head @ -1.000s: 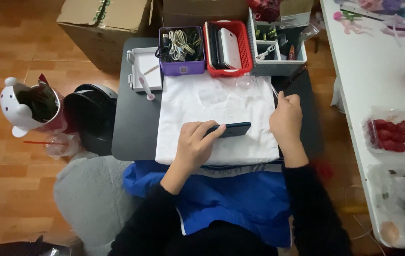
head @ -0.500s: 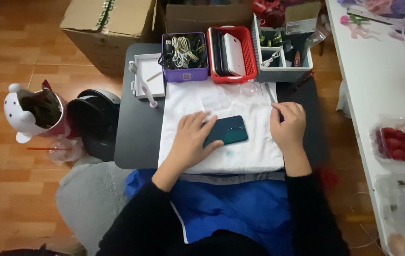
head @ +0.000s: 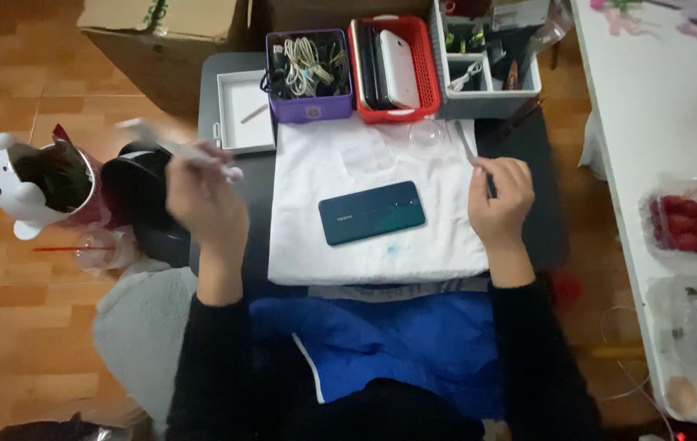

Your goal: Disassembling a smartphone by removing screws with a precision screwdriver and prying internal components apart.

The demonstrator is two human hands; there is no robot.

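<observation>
Phone [head: 371, 212], one, dark teal slab, lies flat and slightly tilted on the white cloth [head: 340, 245], about mid-cloth, between your two hands and touching neither. Small bluish stain on the cloth just below it.

Your right hand [head: 499, 200] is curled shut around a thin dark tool [head: 479, 167], tip pointing up toward the bins; what kind of tool is too small to tell. Hand rests at the cloth's right edge.

Your left hand [head: 201, 196] is raised off the table [head: 544, 220], left of the cloth, fingers pinching a pale thin strip [head: 173, 147]. It's motion-blurred, so what it is can't be made out.

Behind the cloth, a row of containers: one white tray [head: 238, 114], one purple basket [head: 308, 106] of tangled cables, one red basket [head: 426, 90] with a white device and dark flat ones, one grey divided bin [head: 487, 102] with small bits, contents unclear. One clear round dish [head: 428, 133] sits at the cloth's top edge.

Left on the floor: one white animal-shaped pot [head: 10, 192] and a cardboard box [head: 120, 24], cut off by the frame. Right: a white table [head: 659, 122] with two bags of red fruit [head: 695, 224], partly cropped.
</observation>
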